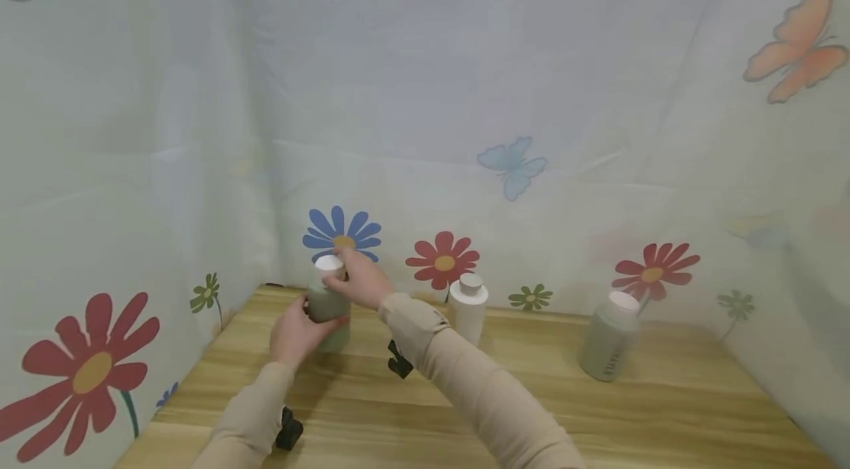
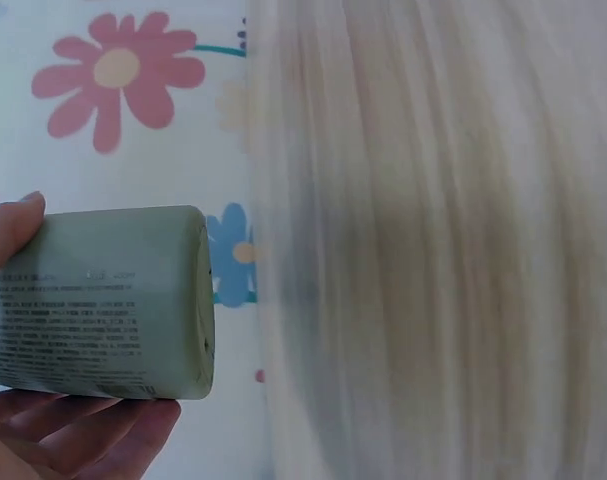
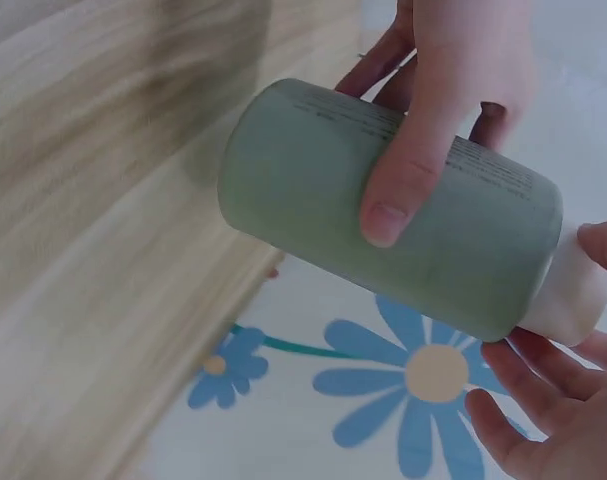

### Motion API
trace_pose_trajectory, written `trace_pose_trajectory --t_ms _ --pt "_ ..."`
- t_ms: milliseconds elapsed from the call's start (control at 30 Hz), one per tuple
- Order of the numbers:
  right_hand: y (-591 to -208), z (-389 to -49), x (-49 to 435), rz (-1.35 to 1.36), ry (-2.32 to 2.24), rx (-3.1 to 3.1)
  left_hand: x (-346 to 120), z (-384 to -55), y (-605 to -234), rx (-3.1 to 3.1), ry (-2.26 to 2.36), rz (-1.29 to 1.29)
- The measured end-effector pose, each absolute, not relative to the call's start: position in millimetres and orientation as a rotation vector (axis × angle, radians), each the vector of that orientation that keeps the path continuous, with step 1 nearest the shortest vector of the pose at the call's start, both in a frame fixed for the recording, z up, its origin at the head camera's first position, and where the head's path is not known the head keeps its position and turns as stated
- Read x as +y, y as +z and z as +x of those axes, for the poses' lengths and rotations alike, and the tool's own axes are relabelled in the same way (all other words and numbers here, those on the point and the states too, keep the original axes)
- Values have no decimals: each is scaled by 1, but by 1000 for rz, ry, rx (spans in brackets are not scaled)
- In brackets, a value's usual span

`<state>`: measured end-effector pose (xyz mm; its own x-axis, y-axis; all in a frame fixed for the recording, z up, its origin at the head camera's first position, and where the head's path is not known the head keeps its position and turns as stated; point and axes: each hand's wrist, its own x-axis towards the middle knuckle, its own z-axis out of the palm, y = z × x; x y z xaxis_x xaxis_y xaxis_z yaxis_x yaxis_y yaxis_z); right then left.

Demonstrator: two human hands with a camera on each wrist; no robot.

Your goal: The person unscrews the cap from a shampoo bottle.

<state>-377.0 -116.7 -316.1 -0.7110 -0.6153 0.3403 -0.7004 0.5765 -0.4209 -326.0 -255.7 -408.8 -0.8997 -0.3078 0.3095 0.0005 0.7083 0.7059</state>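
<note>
A green bottle with a white cap is held up at the left of the table. My left hand grips its body; in the right wrist view the thumb lies across the bottle's side. My right hand pinches the white cap between thumb and fingers. Small printed text covers the bottle's back in the left wrist view. The bottle's base looks lifted off the wooden table in both wrist views.
A white bottle stands behind my right forearm. Another green bottle with a white cap is at the right of the wooden table. Flower-printed curtain encloses the table's back and sides.
</note>
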Motion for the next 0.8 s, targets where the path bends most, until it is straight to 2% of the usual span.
trace_pose_trajectory --t_ms 433,800 --pt "-311 -358 -56 1269 864 -2746 -224 -300 -404 -2634 -910 72" --pt "-310 -309 5 1178 697 -2785 -190 -263 -396 -2691 -792 -112"
